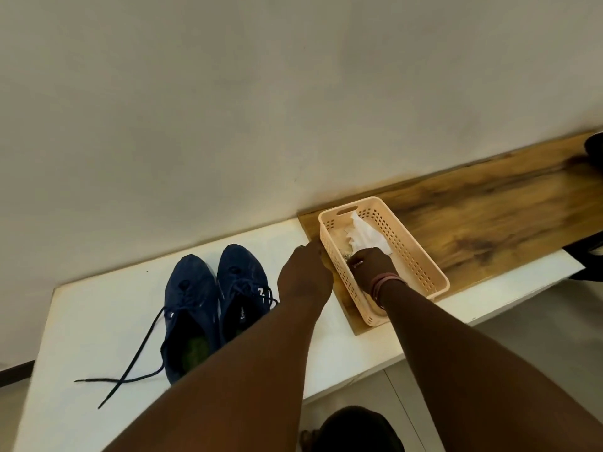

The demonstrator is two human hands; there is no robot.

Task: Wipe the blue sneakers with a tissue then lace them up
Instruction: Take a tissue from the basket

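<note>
We locate the pair of dark blue fabric sneakers [212, 301] side by side on the white table [85, 321], laces loose, left of the peach perforated plastic basket [408, 252]. Inside the basket, our right hand [372, 262] pinches the crumpled white tissue [365, 234]. Beside the basket's left wall, our left hand [303, 275] steadies the rim; its finger state cannot be determined. Current step, in our judgement: tissue retrieval. Next: lift the tissue clear and carry it left to the sneakers.

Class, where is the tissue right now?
In the head view the tissue lies inside the basket, right of the sneakers, with the right hand reaching onto it.
</note>
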